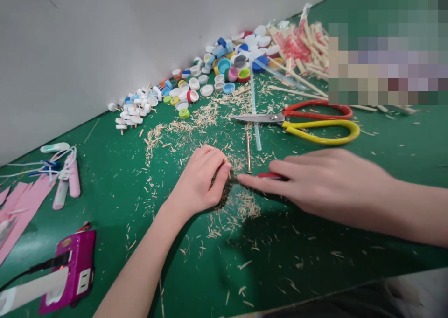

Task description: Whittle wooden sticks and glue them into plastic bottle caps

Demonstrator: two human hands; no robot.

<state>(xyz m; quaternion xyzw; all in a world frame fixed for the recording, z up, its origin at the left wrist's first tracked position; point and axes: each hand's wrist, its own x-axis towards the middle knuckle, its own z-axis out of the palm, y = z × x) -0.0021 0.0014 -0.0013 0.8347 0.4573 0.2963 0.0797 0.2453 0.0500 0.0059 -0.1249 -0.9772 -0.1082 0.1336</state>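
My left hand [203,180] rests on the green table [315,252] with its fingers curled, pinching a short wooden stick [228,165] against the surface. My right hand [315,180] lies just to its right, fingers pressed on a red-handled tool [271,175] whose dark tip meets the stick. Wood shavings [245,206] are scattered under and around both hands. A thin stick [248,152] lies just behind the fingers.
Red and yellow scissors [308,120] lie behind my right hand. A heap of plastic bottle caps [224,71] runs along the white wall, with capped sticks [131,113] at its left. Wooden sticks [304,47] pile at the back right. A magenta device [73,271] sits front left.
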